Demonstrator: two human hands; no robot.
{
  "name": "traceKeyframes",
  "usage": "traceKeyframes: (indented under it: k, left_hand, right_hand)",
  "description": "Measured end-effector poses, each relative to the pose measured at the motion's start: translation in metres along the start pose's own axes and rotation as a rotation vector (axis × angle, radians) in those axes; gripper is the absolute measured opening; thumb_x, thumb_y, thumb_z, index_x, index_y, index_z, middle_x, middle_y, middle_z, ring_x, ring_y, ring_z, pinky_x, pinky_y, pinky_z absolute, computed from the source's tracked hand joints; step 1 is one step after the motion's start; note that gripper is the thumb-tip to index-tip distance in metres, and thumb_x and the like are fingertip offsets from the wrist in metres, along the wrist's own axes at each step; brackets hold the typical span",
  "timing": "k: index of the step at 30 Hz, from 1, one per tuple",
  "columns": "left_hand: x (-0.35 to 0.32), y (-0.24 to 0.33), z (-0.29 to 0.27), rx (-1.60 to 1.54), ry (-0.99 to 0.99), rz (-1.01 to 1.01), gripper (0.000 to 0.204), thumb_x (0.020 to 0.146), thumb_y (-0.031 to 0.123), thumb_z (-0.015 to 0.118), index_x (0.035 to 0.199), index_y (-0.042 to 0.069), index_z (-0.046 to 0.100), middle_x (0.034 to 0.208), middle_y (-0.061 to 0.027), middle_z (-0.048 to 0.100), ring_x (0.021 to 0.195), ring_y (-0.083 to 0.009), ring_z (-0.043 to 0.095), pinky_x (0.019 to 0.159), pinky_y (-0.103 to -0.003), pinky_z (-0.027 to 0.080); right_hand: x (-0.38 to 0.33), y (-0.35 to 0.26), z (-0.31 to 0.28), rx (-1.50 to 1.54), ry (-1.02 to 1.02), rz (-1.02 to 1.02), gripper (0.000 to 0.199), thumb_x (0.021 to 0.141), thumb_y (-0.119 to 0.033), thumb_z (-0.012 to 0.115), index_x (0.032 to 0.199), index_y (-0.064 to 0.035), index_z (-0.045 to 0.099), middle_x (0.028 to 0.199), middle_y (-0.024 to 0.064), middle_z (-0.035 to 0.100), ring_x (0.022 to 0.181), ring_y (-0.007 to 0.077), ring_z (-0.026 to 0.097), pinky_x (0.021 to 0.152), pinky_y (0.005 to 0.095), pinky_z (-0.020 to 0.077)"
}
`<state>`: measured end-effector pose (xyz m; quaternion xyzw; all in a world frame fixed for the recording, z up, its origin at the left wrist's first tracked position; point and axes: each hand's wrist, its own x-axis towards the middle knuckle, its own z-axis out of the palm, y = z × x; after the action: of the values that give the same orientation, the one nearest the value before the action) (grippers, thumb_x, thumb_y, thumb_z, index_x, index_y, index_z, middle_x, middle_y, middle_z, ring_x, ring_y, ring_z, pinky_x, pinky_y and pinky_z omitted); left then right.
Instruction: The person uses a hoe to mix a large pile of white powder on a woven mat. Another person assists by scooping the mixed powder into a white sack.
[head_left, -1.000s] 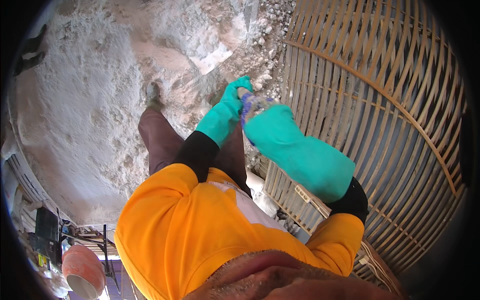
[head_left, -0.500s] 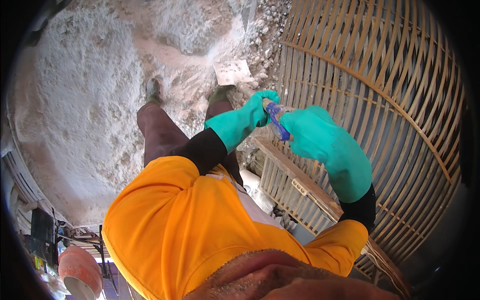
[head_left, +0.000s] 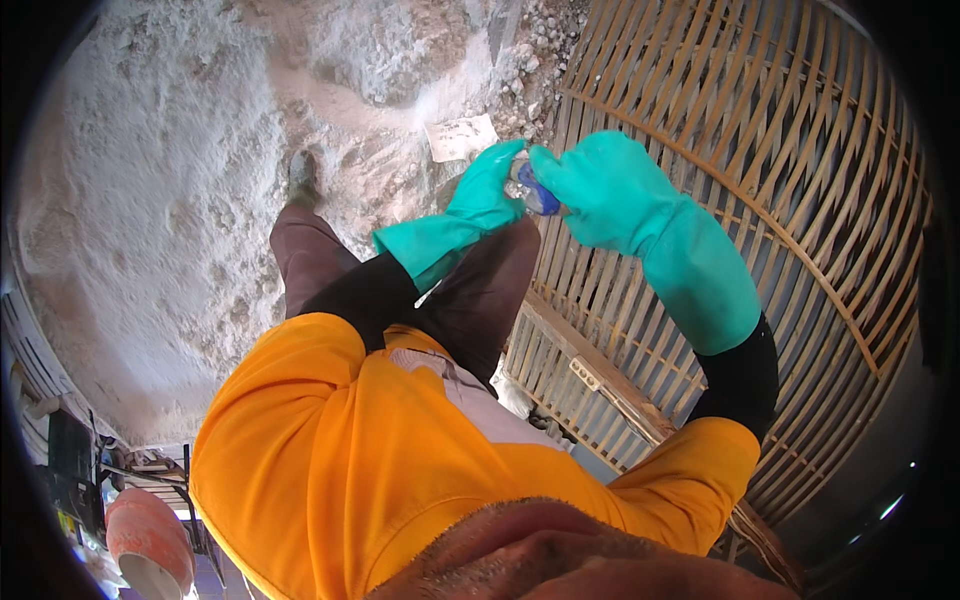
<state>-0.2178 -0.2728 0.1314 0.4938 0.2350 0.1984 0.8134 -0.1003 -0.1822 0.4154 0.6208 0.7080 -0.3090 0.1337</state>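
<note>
Left hand in a green rubber glove [head_left: 482,200] and right hand in a green rubber glove [head_left: 600,190], both closed on a small clear plastic bottle with a blue label [head_left: 530,188]. Held up between the hands, above the curved rusty metal grid [head_left: 760,140] and the pale sandy ground [head_left: 150,200].

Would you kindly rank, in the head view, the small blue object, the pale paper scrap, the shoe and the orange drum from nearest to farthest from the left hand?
From the left hand:
1. Small blue object, pinched between both gloved hands, just to its right.
2. Pale paper scrap, on the ground just above the hand.
3. Shoe, on the sandy ground to its left.
4. Orange drum, far off at lower left.
</note>
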Motion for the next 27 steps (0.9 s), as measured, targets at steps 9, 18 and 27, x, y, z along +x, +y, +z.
traceKeyframes:
  k: [9,18,27]
  left_hand:
    - [0.065,0.024,0.015,-0.361,0.020,-0.098,0.002,0.083,0.008,0.068,0.082,0.009,0.069,0.081,0.0024,0.068,0.074,-0.0080,0.061,0.067,-0.027,0.049]
    - [0.099,0.003,0.004,-0.765,0.092,-0.296,0.017,0.084,0.022,0.077,0.086,0.007,0.069,0.086,-0.0006,0.070,0.077,-0.0149,0.066,0.070,-0.034,0.053]
    - [0.123,-0.031,-0.009,-0.513,-0.045,-0.104,0.026,0.073,0.008,0.082,0.096,0.003,0.070,0.090,-0.0039,0.071,0.083,-0.0142,0.067,0.075,-0.032,0.055]
  right_hand:
    - [0.036,0.049,-0.011,-0.064,-0.055,0.006,0.049,0.073,-0.014,0.075,0.121,-0.0067,0.066,0.073,0.0077,0.064,0.066,0.0304,0.065,0.059,0.0442,0.0514]
    - [0.076,0.077,-0.015,0.042,-0.093,0.049,0.022,0.077,-0.012,0.068,0.099,-0.0055,0.064,0.071,0.0115,0.064,0.060,0.0319,0.065,0.054,0.0470,0.0505]
    - [0.091,0.114,0.014,0.169,-0.089,0.066,0.011,0.083,-0.014,0.068,0.090,-0.0071,0.063,0.079,0.0141,0.070,0.068,0.0357,0.069,0.058,0.0456,0.0537]
